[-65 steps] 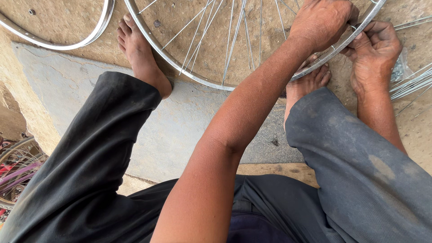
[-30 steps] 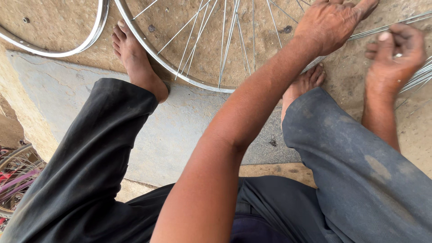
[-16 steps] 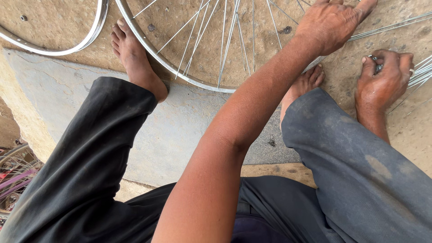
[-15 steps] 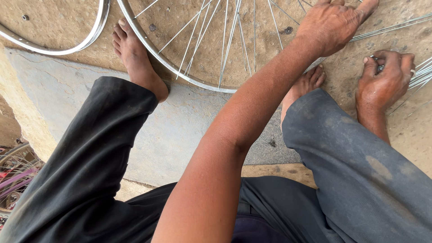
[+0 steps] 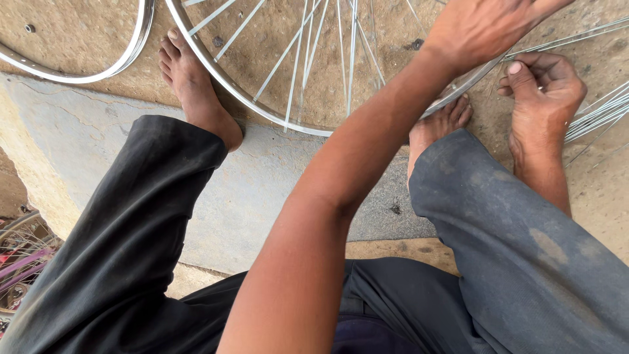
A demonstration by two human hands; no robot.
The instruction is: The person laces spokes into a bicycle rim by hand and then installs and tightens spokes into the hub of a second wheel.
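on dusty ground (image 5: pixel 78 39) | left hand (image 5: pixel 481 26) flat on wheel rim (image 5: pixel 216 72) | right hand (image 5: pixel 544 98) pinching spokes (image 5: pixel 599 111)

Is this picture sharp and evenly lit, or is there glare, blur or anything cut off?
Head view: soft, even daylight with faint shadows; no harsh glare, only a mild sheen on the wheel rim; the near forearm looks slightly soft; the left hand is cropped at the top edge; the right hand is sharp.
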